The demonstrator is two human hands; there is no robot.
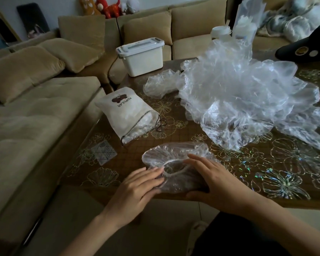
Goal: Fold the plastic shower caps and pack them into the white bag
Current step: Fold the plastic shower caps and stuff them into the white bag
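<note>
We judge this to be the flattening step that opens a fold. The clear crinkled plastic shower cap [174, 156] lies on the flower-patterned table [266, 182] between our hands. Our left hand [137, 189] presses its near-left edge with straight, flat fingers. Our right hand [216, 182] lies spread over its right side, gripping nothing. The cap's elastic opening faces up, and its long axis runs from one hand across to the other. Next we probably need to fold one half over the other. The white drawstring fabric bag [126, 115] lies beyond the left hand, with its mouth towards us. The heap of loose transparent caps [238, 93] sits beyond the right hand.
</note>
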